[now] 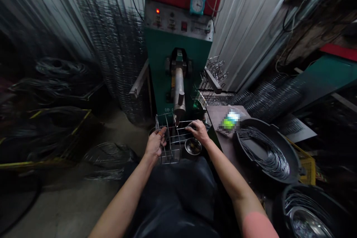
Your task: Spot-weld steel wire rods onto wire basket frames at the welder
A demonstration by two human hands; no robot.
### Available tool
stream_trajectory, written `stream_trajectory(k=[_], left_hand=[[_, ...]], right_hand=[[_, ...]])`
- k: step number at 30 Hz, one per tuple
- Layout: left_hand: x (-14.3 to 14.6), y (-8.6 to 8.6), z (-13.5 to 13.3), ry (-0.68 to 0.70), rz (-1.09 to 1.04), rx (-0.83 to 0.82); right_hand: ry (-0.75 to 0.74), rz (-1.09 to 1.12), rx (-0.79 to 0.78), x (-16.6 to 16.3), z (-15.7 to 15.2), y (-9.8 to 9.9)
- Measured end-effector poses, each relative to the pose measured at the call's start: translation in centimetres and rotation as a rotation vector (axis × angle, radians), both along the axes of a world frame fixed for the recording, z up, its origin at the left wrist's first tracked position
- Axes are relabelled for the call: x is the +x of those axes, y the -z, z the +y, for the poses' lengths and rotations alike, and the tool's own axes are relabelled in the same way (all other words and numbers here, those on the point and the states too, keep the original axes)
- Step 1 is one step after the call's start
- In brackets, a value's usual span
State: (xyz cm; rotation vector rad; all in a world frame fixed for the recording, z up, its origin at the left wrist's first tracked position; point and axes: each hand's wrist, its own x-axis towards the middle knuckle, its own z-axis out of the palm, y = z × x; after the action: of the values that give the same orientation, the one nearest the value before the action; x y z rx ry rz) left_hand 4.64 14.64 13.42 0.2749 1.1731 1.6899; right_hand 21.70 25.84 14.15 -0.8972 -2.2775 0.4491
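Both hands hold a wire rack (pixel 170 162) in front of the welder (pixel 164 55). The left hand (pixel 154 143) is curled closed around the rack's side, and the right hand (pixel 199 131) is partly closed, with its fingers over the upper cross wires. The rack stands just under the welder's electrode (pixel 179 108); I cannot tell if the tip touches the wire. Its frame is already formed and several cross wires are in place, but how many joins are left I cannot tell. A steel bowl (pixel 193 146) sits just beside the rack. To the right of the welder, a black tub (pixel 252 122) holds loose wire rings (pixel 267 152), and further back more racks (pixel 213 70) are stacked. To the left stands a roll of wire mesh (pixel 119 63).
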Motion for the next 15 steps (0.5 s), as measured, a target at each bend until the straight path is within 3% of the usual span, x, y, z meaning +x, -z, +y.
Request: stream_trajectory(k=[15], left_hand=[[-1.1, 0.0, 1.7, 0.029, -0.011, -0.032]], right_hand=[[0.014, 0.017, 0.010, -0.3, 1.3, 0.5]])
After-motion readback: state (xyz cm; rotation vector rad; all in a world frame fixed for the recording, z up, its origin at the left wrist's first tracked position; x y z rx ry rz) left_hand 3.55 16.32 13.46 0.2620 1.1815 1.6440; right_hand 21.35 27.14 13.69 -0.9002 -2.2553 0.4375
